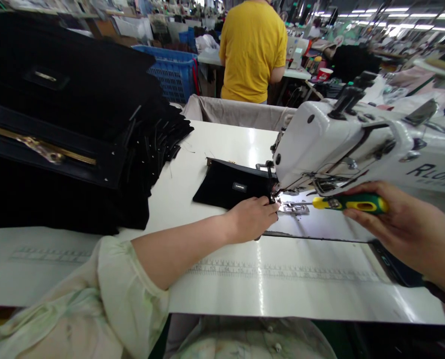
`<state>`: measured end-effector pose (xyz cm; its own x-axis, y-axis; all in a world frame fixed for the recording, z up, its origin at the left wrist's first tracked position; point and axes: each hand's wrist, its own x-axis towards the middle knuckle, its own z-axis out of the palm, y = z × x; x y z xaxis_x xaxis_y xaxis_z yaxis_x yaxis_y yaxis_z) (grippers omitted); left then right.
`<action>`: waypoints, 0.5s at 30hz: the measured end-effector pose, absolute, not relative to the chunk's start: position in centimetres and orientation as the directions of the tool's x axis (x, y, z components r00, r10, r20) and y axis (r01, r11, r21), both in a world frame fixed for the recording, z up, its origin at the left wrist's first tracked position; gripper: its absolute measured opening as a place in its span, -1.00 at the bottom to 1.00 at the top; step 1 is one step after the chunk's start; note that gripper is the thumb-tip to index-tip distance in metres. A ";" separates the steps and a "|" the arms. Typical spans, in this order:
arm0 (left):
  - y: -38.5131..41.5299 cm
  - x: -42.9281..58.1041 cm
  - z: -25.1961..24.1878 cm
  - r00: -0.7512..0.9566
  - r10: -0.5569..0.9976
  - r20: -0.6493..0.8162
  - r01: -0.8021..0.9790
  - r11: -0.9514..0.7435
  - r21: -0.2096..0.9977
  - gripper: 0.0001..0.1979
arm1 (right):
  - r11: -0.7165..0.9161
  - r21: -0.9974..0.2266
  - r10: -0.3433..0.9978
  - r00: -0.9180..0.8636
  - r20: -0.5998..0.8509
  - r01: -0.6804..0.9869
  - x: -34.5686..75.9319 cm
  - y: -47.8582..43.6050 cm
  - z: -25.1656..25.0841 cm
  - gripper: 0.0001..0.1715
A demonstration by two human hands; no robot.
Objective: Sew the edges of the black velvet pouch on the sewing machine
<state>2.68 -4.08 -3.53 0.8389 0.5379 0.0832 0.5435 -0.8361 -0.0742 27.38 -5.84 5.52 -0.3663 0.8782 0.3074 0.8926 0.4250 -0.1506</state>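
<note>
My left hand (253, 218) rests on the near right corner of a black fabric pouch (218, 185), its fingers closed at the fabric's edge beside the needle. The pouch lies flat and bears a small metal label. In my right hand (402, 219) is a screwdriver (357, 203) with a green and yellow handle, held level. Its thin shaft points left, toward the presser foot area of the white sewing machine (320, 149). The shaft's tip is close to my left fingertips; whether it touches the pouch, I cannot tell. Under the shaft lies the metal needle plate (297, 209).
A tall stack of black fabric pieces (69, 124) with gold zips covers the table's left side. A printed ruler (245, 269) runs along the white table (215, 294). A dark phone-like object (398, 267) lies under my right wrist. Beyond are a blue basket (170, 75) and a person in yellow (252, 50).
</note>
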 end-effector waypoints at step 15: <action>-4.1 2.7 -3.8 0.840 0.536 0.087 0.542 -0.837 -0.075 -0.72 | 0.518 -0.288 0.834 -0.402 0.378 0.805 27.8 -5.7 4.6 -0.65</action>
